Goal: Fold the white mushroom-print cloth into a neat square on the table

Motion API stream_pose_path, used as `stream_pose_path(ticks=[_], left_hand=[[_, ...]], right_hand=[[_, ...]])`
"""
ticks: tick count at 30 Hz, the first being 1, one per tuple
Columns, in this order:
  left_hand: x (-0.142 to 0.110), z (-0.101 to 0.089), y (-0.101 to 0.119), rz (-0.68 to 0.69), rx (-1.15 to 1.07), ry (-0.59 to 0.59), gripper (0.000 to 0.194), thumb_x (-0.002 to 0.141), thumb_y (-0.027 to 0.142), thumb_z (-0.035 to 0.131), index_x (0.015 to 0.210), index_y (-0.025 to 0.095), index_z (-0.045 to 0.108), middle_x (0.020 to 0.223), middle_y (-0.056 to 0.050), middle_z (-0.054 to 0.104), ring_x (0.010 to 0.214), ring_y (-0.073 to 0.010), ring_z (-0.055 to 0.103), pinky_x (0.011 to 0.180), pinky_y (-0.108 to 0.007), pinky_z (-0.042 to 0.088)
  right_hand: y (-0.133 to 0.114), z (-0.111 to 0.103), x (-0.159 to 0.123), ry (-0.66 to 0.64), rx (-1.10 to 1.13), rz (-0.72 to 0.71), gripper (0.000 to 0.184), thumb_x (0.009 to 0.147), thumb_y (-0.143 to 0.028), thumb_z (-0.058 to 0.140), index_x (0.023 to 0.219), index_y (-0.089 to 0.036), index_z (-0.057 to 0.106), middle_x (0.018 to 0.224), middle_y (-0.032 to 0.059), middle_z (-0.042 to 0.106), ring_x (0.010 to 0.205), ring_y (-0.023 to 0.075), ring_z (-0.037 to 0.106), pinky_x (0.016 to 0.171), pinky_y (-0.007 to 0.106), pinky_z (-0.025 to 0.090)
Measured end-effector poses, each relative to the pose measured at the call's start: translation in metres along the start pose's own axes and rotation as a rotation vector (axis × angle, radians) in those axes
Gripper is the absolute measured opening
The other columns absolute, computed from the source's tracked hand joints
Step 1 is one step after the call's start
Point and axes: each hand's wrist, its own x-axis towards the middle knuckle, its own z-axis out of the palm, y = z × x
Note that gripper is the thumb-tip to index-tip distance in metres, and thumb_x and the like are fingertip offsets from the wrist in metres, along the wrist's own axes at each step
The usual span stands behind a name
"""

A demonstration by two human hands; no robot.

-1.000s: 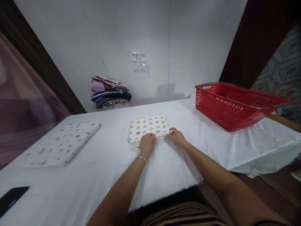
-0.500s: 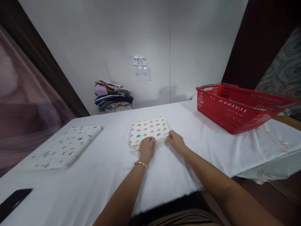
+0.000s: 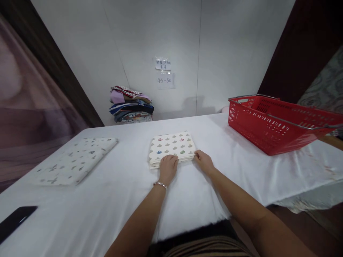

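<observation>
A folded cream cloth point(image 3: 172, 143) with a small grey, red, blue and green print lies on the white-covered table in front of me. My left hand point(image 3: 168, 167), a silver bracelet at its wrist, is closed over the middle of the cloth's near edge, fingertips on top; what lies under the palm is hidden. At the near right corner, my right hand point(image 3: 203, 161) pinches the stacked layers between thumb and fingers. To the left lies another folded white cloth point(image 3: 77, 160) with a scattered dark print, untouched by either hand.
A red plastic basket point(image 3: 268, 130) with metal handles stands on the table point(image 3: 120, 210) at the right. A black phone point(image 3: 18, 221) lies at the left front. Behind the table is a stack of folded fabrics point(image 3: 131, 105), beside paper notes point(image 3: 165, 80) on the wall.
My right hand has closed on the cloth's near right corner; a second ago its fingers were looser there. My left hand stays on the near edge. The view has shifted slightly.
</observation>
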Motion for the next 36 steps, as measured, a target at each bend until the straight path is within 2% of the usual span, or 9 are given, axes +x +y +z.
stream_pose_path(ticks=[9, 20, 26, 30, 32, 36], left_hand=[[-0.005, -0.007, -0.021, 0.004, 0.044, 0.11, 0.025, 0.09, 0.033, 0.041, 0.093, 0.02, 0.063, 0.093, -0.006, 0.061, 0.092, -0.0199, 0.051, 0.084, -0.034, 0.039], [-0.007, -0.017, -0.027, -0.096, 0.043, 0.055, 0.02, 0.087, 0.031, 0.047, 0.088, 0.021, 0.065, 0.089, -0.004, 0.061, 0.089, -0.0189, 0.051, 0.081, -0.033, 0.038], [0.001, -0.018, -0.022, -0.077, 0.042, 0.087, 0.022, 0.09, 0.029, 0.044, 0.088, 0.022, 0.065, 0.089, -0.003, 0.061, 0.089, -0.0189, 0.051, 0.081, -0.034, 0.037], [0.007, -0.017, -0.019, -0.059, 0.028, 0.029, 0.019, 0.088, 0.025, 0.046, 0.092, 0.023, 0.065, 0.092, -0.003, 0.061, 0.093, -0.0192, 0.051, 0.081, -0.035, 0.036], [0.008, -0.016, -0.019, -0.063, 0.019, -0.007, 0.02, 0.088, 0.026, 0.046, 0.091, 0.023, 0.065, 0.09, -0.003, 0.06, 0.092, -0.0192, 0.051, 0.081, -0.035, 0.036], [0.009, -0.016, -0.022, -0.059, 0.014, -0.048, 0.019, 0.088, 0.027, 0.047, 0.09, 0.023, 0.066, 0.09, -0.003, 0.06, 0.091, -0.019, 0.051, 0.08, -0.034, 0.036]], right_hand=[[0.004, 0.002, -0.002, 0.014, 0.055, -0.037, 0.02, 0.085, -0.028, 0.04, 0.096, -0.025, 0.057, 0.083, -0.0011, 0.063, 0.072, 0.0154, 0.055, 0.066, 0.025, 0.038], [0.002, -0.001, -0.005, 0.004, 0.036, -0.02, 0.021, 0.085, -0.029, 0.041, 0.098, -0.025, 0.057, 0.078, -0.0013, 0.062, 0.069, 0.0153, 0.055, 0.064, 0.025, 0.039], [0.0, 0.001, -0.008, 0.151, -0.016, -0.166, 0.021, 0.085, -0.026, 0.044, 0.1, -0.023, 0.059, 0.094, 0.0028, 0.058, 0.079, 0.0155, 0.055, 0.069, 0.026, 0.043], [-0.009, -0.001, -0.006, 0.215, -0.031, -0.312, 0.023, 0.089, -0.023, 0.042, 0.102, -0.022, 0.061, 0.104, 0.0055, 0.057, 0.096, 0.0177, 0.053, 0.078, 0.028, 0.045], [-0.014, -0.002, -0.003, 0.194, -0.07, -0.37, 0.025, 0.091, -0.022, 0.04, 0.101, -0.023, 0.062, 0.103, 0.0057, 0.059, 0.098, 0.0186, 0.051, 0.08, 0.029, 0.044], [-0.022, -0.001, 0.007, 0.06, -0.206, -0.414, 0.024, 0.091, -0.024, 0.043, 0.097, -0.025, 0.066, 0.097, 0.0048, 0.062, 0.092, 0.0197, 0.05, 0.075, 0.03, 0.043]])
